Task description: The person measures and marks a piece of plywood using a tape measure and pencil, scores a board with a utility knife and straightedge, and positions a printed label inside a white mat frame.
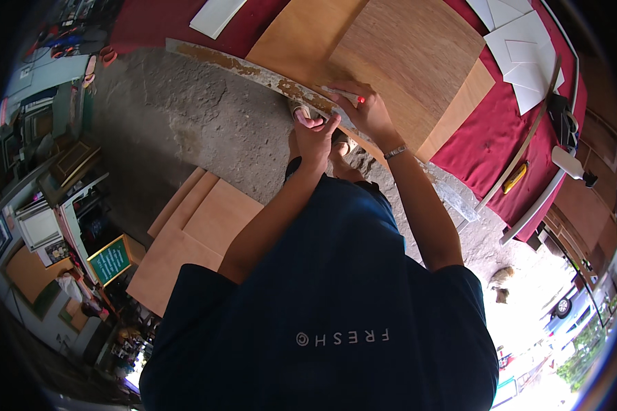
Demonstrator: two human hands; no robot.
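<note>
Right hand [365, 109] is pressing down flat on the near corner of the top plywood sheet [411, 61], fingers spread over the sheet's edge where it meets the paint-flaked worktop edge strip [253, 72] — the grip is apart, bearing on the wood, not clamped round anything. A red spot is showing on a fingertip; what it is cannot be told.

Left hand [315, 133] is sitting just beside the right, below the strip, with fingers curled shut on a small pale roll-like object [300, 109]; its kind cannot be told.

The sheet is lying up and to the right of both hands, its near edge running along the strip, on a second, larger plywood sheet [301, 38] that is resting on the red cloth [500, 130]. The right hand is the nearer one to it — touching; the left is just short of its edge.

White panels [521, 48] are lying well apart at the far right; more plywood boards [192, 233] are lying on the concrete floor [158, 116].
</note>
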